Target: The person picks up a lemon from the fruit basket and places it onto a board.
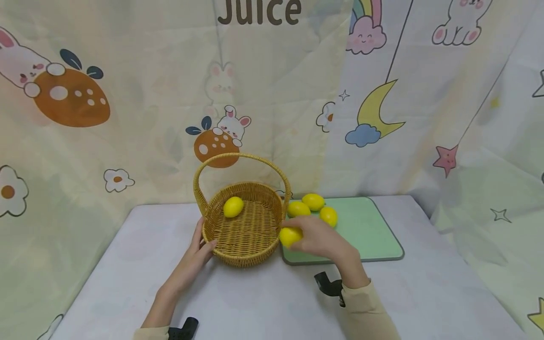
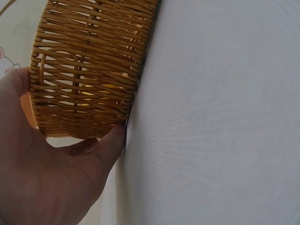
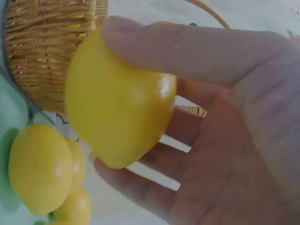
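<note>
A round wicker basket (image 1: 250, 236) with an arched handle stands on the table, one lemon (image 1: 233, 207) lying inside toward its back left. My left hand (image 1: 199, 257) holds the basket's near left side; in the left wrist view the thumb is at the rim and other fingers reach down by the base. Between thumb and fingers of my right hand (image 1: 320, 238) is a second lemon (image 3: 119, 101), held up beside the basket's right rim. Behind that hand, three more lemons sit on a green cutting board, including an upper one (image 1: 313, 202) and a right one (image 1: 328, 216).
The green cutting board (image 1: 365, 231) lies right of the basket, its left edge close to it. The white-covered table (image 1: 263, 302) extends in front and to both sides. A patterned cloth (image 1: 148, 141) hangs behind the table.
</note>
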### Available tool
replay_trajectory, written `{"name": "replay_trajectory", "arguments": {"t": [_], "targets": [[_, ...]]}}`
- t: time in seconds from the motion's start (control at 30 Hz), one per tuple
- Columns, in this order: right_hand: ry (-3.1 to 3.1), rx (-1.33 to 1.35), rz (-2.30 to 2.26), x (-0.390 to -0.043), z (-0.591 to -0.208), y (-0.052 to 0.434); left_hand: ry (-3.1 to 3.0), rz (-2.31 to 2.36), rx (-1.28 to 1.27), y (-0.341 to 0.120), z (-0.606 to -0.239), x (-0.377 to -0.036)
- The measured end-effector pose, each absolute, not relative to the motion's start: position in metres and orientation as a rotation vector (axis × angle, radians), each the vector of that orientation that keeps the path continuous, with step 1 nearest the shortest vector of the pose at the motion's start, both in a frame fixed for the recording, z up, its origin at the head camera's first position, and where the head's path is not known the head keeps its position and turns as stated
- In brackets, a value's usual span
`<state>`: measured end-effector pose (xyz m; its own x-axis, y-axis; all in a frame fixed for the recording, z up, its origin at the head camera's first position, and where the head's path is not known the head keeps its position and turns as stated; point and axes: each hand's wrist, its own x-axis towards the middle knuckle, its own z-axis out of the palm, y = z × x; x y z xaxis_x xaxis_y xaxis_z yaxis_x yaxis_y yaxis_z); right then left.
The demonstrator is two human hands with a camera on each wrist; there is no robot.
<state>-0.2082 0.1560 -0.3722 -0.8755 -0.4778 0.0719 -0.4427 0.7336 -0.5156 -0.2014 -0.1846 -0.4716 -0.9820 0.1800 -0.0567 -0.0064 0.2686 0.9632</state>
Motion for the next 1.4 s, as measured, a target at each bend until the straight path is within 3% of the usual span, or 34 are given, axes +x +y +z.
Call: {"name": "replay_trajectory", "arguments": {"t": [0.8,1.4], "targets": [[2.841,-0.541,-0.558,-0.218,-0.401,0.165,2.385,1.811,0.179,-0.184,-0.471,-0.203],[2.838,-0.371,-0.661,-0.213,-0.385,0.186,2.389,1.802,0.171,-0.185,-0.472,-0.201]]}}
